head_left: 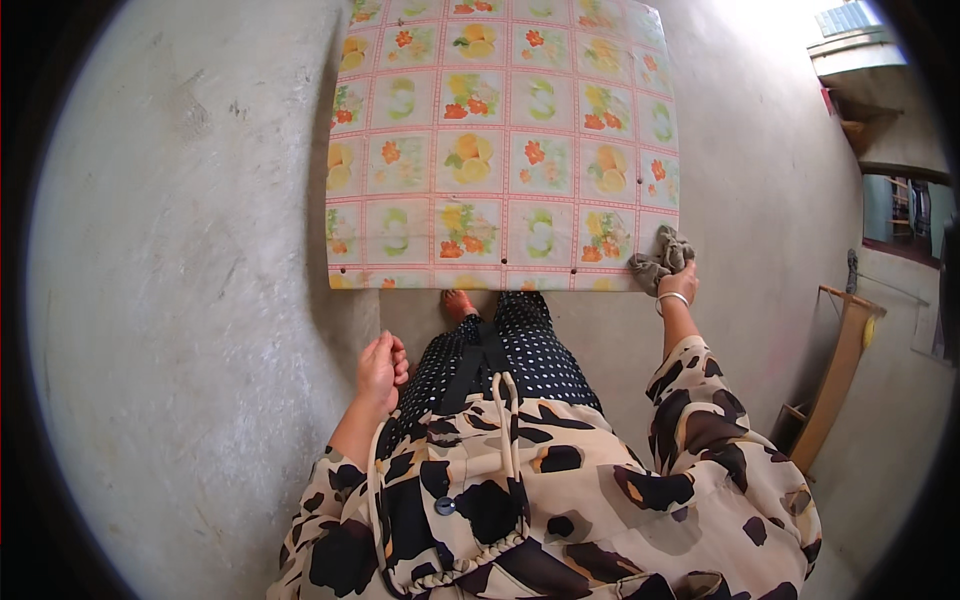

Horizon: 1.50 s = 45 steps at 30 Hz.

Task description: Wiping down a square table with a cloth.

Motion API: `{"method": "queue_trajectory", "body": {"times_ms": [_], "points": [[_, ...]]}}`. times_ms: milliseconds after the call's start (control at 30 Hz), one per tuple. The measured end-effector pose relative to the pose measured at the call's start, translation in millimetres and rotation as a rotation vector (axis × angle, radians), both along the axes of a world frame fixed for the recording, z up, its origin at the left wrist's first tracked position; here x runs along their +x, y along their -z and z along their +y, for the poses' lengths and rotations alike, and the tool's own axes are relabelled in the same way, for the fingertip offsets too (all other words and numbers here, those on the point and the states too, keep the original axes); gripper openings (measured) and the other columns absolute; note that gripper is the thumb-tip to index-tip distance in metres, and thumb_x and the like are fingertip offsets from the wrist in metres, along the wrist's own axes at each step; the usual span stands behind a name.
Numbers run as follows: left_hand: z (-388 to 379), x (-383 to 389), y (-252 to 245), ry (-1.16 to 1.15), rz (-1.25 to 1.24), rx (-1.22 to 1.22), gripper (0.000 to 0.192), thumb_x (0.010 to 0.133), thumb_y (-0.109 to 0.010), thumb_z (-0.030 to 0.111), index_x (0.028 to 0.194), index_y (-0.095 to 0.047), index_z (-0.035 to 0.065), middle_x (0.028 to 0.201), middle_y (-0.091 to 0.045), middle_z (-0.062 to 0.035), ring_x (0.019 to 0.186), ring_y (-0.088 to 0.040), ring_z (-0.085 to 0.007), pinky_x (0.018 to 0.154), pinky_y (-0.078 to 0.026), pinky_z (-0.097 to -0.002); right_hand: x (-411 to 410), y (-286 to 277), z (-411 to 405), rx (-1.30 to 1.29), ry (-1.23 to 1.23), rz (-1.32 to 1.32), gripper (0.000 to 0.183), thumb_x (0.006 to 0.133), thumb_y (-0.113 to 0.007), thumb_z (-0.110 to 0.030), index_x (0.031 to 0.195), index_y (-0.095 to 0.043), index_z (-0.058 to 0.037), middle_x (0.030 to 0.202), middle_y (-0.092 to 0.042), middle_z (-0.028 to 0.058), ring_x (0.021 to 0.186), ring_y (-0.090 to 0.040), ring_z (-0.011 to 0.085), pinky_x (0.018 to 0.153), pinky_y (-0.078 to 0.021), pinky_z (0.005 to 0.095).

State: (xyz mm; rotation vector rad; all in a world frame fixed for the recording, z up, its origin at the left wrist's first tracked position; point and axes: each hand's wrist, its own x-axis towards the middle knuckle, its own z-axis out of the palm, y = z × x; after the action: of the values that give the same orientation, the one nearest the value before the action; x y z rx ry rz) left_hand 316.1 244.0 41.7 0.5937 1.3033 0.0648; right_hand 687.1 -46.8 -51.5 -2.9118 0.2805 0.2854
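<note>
A crumpled grey-brown cloth (660,259) is gripped in my right hand (679,282) at the near right corner of the table. Part of the cloth lies on the tabletop and part hangs over its front edge. The table (469,169) has a plastic cover printed with fruit and flowers in pink-lined squares. My left hand (384,367) is curled closed in front of my body, apart from the table, and nothing shows in it.
Dark tacks (504,262) dot the cover near the table's edges. A pale wall (172,247) rises close on the left. To the right, a brown wooden piece of furniture (832,382) stands by the wall, with an opening (904,214) beyond. One bare foot (458,305) shows below the table's front edge.
</note>
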Motion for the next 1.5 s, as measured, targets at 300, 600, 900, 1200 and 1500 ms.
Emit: {"method": "queue_trajectory", "body": {"times_ms": [300, 600, 900, 1200, 1500], "points": [[22, 1, 11, -0.007, 0.073, 0.002, 0.018, 0.093, -0.044, 0.021, 0.087, -0.049, 0.0061, 0.064, -0.042, 0.0007, 0.051, -0.039, -0.009, 0.043, -0.032, -0.0217, -140, 3, 217, 0.246, -1.115, 0.349, 0.027, 0.076, -0.051, -0.006, 0.102, -0.049, -0.0102, 0.096, -0.054, 0.0187, 0.086, -0.058, 0.0358, 0.072, -0.0492, 0.045], [45, 23, 31, 0.055, 0.169, 0.112, 0.015, 0.093, -0.044, 0.018, 0.089, -0.05, 0.0045, 0.064, -0.042, 0.0014, 0.051, -0.039, -0.0086, 0.043, -0.034, -0.0224, -114, 1, 192, 0.446, -0.986, 0.301, 0.031, 0.075, -0.059, -0.012, 0.105, -0.052, -0.0159, 0.099, -0.051, 0.019, 0.091, -0.055, 0.037, 0.071, -0.0482, 0.0436], [75, 37, 90, -0.14, 0.369, 0.178, 0.034, 0.091, -0.043, 0.039, 0.075, -0.047, 0.0083, 0.055, -0.037, 0.0012, 0.042, -0.036, -0.0112, 0.04, -0.032, -0.0265, 76, 12, 89, 0.078, 0.043, -0.052, 0.048, 0.074, -0.05, -0.001, 0.121, -0.047, -0.0114, 0.109, -0.051, 0.0208, 0.098, -0.053, 0.0367, 0.084, -0.0445, 0.0442], [94, 37, 138, -0.677, 0.534, -0.076, 0.048, 0.087, -0.036, 0.054, 0.077, -0.047, 0.009, 0.063, -0.039, -0.0002, 0.05, -0.031, -0.0151, 0.049, -0.033, -0.0295, -84, 6, 282, 0.622, -1.234, 0.336, 0.033, 0.071, -0.055, -0.005, 0.103, -0.051, -0.0116, 0.094, -0.052, 0.0163, 0.087, -0.054, 0.0359, 0.074, -0.0478, 0.0435], [107, 46, 198, -0.723, 0.669, -0.015, 0.037, 0.081, -0.054, 0.037, 0.099, -0.046, 0.005, 0.083, -0.053, -0.0049, 0.065, -0.05, -0.0183, 0.057, -0.045, -0.0302, 79, 30, 148, 0.219, -0.715, -0.21, 0.042, 0.074, -0.052, 0.0, 0.114, -0.049, -0.013, 0.089, -0.056, 0.0189, 0.085, -0.054, 0.0376, 0.072, -0.0444, 0.0466]]}}
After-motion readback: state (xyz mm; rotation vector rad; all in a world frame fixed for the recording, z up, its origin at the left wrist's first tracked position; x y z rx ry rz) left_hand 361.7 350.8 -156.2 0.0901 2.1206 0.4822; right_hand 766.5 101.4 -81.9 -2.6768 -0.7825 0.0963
